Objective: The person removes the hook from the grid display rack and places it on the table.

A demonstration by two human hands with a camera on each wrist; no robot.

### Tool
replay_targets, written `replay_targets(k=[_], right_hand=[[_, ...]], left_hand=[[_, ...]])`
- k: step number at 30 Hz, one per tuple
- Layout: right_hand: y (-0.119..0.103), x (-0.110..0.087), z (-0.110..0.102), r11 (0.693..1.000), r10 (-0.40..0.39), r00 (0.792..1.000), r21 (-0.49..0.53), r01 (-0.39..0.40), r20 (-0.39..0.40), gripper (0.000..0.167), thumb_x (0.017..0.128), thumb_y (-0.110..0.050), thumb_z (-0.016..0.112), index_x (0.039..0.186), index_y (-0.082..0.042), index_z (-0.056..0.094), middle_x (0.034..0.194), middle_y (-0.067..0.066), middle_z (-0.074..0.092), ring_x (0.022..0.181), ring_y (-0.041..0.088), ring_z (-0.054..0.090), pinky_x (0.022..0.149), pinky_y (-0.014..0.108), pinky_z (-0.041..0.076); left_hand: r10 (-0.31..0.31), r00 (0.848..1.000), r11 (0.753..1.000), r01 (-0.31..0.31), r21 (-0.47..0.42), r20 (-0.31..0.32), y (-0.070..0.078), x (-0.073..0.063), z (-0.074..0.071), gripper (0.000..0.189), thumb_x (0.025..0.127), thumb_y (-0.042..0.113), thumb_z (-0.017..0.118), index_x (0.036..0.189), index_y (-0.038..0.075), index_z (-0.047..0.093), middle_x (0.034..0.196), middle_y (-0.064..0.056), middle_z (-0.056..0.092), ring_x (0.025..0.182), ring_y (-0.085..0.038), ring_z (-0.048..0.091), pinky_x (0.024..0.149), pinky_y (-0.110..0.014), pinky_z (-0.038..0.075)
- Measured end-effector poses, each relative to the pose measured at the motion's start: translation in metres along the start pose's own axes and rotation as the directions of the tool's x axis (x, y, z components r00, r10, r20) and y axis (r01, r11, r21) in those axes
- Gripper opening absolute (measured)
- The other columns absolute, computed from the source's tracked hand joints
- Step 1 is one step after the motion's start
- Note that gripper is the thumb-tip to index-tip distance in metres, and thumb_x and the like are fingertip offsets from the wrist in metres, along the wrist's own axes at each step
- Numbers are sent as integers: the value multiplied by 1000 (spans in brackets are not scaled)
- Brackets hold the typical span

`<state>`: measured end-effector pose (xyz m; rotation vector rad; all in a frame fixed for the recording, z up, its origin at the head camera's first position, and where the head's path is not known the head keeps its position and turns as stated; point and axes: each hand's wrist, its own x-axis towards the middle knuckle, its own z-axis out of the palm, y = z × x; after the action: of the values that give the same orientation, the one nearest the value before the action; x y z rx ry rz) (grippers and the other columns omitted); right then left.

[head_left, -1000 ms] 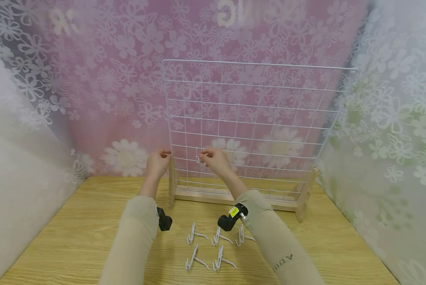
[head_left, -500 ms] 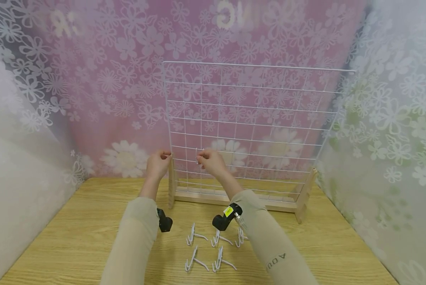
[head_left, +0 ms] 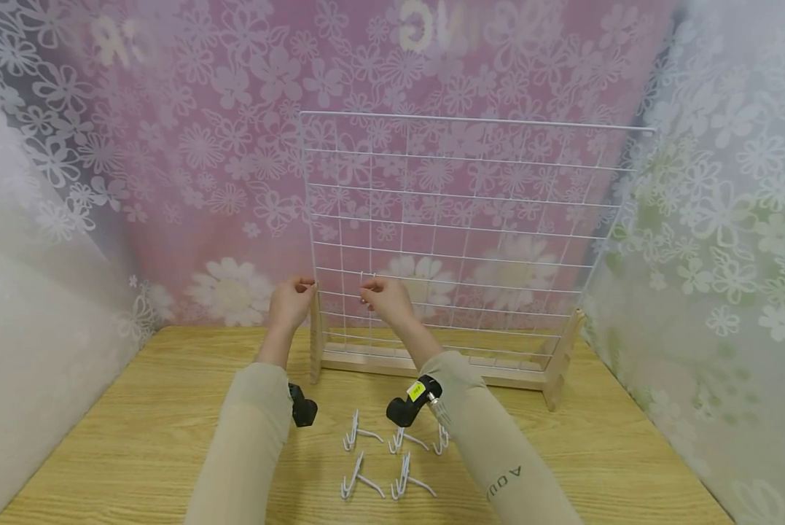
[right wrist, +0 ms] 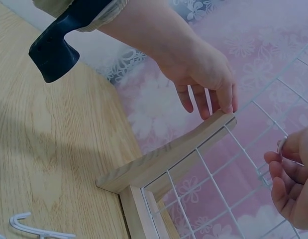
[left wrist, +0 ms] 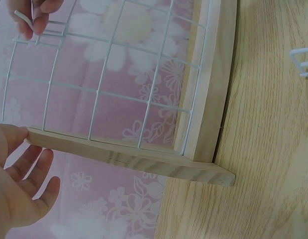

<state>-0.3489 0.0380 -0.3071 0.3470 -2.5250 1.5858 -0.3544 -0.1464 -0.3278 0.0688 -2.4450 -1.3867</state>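
Note:
A white wire grid stands in a wooden stand at the back of the table. At its left side, my left hand grips the top of the stand's upright, the thumb on one side and the fingertips on the other. My right hand pinches a small white wire hook against the grid's lower left part. The hook's curved arm pokes out past my fingers in the left wrist view; its back lies along the grid wires. My fingers hide most of it in the head view.
Several white hooks lie in two rows on the wooden table in front of the stand, one partly behind my right sleeve. A pink flowered backdrop hangs behind the grid; pale flowered sheets flank both sides.
My right hand and forearm have shifted slightly left, the hook staying at about the same spot on the grid. The left hand keeps its hold on the upright.

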Motion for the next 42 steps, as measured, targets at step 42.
replay_targets(k=[42], right_hand=[[12, -28, -25, 994, -104, 993, 34, 102, 60, 6, 84, -4, 66, 86, 1, 65, 69, 8, 59, 61, 12, 50, 53, 22, 40]], left_hand=[[-18, 1000, 1000, 18, -3, 11, -2, 0, 1, 28, 95, 24, 51, 115, 6, 60, 111, -18, 59, 99, -33, 55, 79, -43, 45]])
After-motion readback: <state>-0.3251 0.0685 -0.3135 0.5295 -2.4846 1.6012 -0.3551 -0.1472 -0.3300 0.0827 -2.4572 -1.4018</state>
